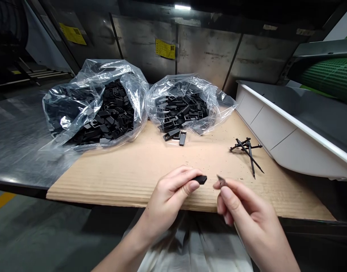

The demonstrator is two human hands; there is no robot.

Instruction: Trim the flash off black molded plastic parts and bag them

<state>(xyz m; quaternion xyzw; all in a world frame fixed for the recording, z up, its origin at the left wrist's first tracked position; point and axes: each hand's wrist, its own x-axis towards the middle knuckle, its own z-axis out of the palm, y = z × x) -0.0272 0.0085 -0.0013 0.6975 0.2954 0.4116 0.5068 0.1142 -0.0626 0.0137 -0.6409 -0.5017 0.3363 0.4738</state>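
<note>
My left hand pinches a small black plastic clip between thumb and fingers above the near edge of a cardboard sheet. My right hand is closed on a thin dark nail, whose tip points toward the clip, a short gap between them. Several more black nails lie in a loose heap on the cardboard to the right. Two loose clips lie in front of the smaller bag.
Two clear plastic bags full of black clips stand at the back: a large bag on the left and a smaller bag in the middle. A white plastic tub borders the cardboard on the right. Metal panels rise behind.
</note>
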